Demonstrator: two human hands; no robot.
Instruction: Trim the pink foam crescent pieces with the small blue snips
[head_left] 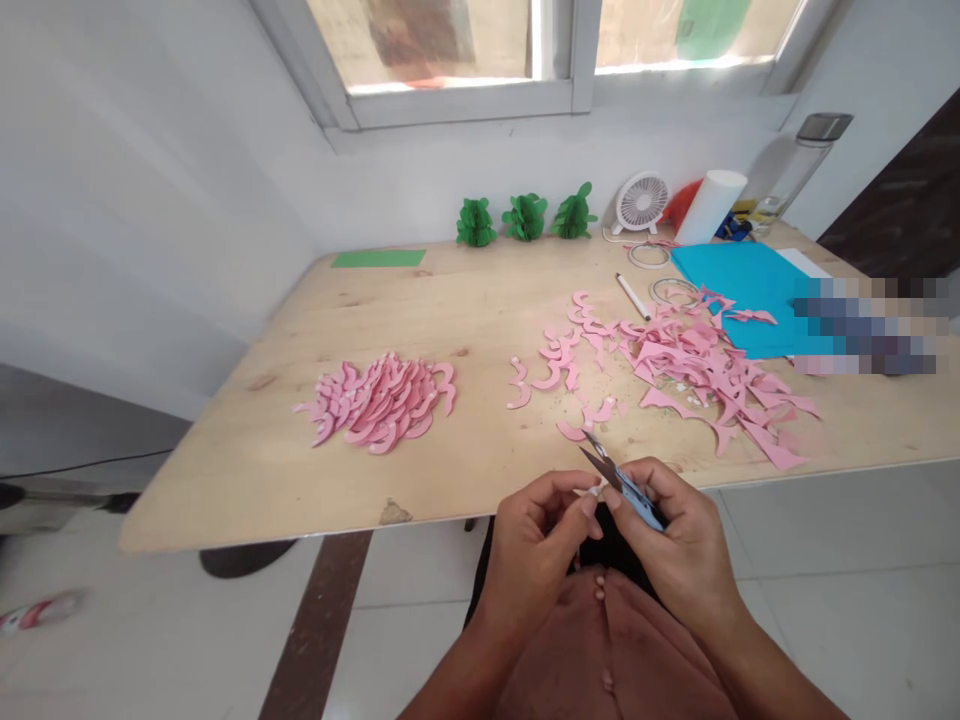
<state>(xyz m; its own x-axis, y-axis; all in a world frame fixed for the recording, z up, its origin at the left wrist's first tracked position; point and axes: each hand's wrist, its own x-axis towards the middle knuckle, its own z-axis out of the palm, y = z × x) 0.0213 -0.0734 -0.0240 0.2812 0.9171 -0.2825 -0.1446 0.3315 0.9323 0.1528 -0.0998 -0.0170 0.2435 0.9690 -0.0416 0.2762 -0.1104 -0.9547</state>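
My right hand (675,535) is closed round small blue-handled scissors (622,485), whose blades point up and left over the table's front edge. My left hand (536,540) pinches something tiny at the blades; I cannot make out what it is. Both hands hover just in front of the wooden table (480,320). On it lie a neat heap of pink curved paper pieces (382,400) at the left and a loose spread of pink paper scraps (675,365) at the right.
A blue paper sheet (742,280), a white pen (632,296), a small white fan (641,203), a white roll (711,206), a clear bottle (802,165), three green paper trees (525,217) and a green sheet (379,258) lie farther back.
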